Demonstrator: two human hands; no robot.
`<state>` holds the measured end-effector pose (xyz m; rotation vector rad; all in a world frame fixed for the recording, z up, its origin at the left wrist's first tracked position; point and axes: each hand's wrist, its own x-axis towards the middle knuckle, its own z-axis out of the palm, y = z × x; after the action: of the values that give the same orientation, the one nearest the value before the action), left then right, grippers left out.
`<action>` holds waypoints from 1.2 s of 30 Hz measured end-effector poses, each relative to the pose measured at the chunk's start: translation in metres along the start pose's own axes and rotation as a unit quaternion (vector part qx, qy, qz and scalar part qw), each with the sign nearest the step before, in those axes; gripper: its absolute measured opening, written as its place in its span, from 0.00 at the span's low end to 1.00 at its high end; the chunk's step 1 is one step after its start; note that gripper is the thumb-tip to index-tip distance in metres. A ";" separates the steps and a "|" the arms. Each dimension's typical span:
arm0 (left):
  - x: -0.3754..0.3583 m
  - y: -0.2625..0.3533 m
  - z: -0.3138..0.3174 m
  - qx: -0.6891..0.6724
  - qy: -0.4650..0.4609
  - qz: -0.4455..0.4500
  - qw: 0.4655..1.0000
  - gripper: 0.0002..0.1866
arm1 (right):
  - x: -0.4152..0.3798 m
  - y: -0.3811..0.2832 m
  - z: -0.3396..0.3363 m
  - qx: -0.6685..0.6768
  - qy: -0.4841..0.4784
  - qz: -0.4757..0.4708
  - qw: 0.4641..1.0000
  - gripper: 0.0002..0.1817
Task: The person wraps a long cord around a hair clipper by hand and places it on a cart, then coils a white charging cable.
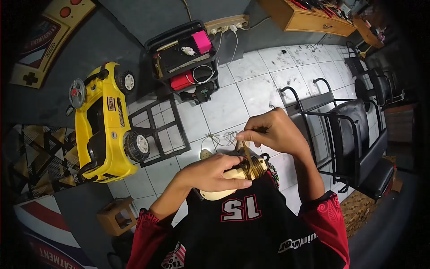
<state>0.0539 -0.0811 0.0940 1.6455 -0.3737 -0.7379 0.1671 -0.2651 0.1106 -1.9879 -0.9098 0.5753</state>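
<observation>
My left hand is wrapped round a cream-coloured device that looks like a hair clipper, close to my lap. A brownish cord is wound in several turns about its right end, where a small black loop sticks out. Above it, my right hand is closed in a pinch on a stretch of the same cord, which runs down to the windings. Loose, thin coils of cord hang beyond my hands. The fingers partly hide the device.
A yellow toy car stands at left beside a black metal frame. Ahead is a black tiered cart with a pink box. Black armchairs stand at right, a wooden drawer unit behind. A cardboard box sits lower left.
</observation>
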 end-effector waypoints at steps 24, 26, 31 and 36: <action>-0.022 0.017 0.003 -0.043 0.072 0.077 0.993 0.34 | -0.031 0.067 0.102 0.497 0.008 0.011 0.868 0.08; -0.020 0.015 0.005 -0.038 0.085 0.091 0.992 0.34 | -0.028 0.050 0.095 0.494 0.013 0.017 0.869 0.07; -0.023 0.018 0.007 -0.015 0.113 0.096 0.989 0.30 | -0.024 0.056 0.094 0.454 0.004 0.006 0.891 0.05; -0.026 0.013 0.000 -0.167 0.167 0.047 0.971 0.27 | -0.034 0.065 0.100 0.387 0.040 0.016 0.921 0.10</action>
<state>0.0369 -0.0677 0.1133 1.3884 -0.0793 -0.4135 0.1029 -0.2644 0.0050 -1.2931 -0.4799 0.7282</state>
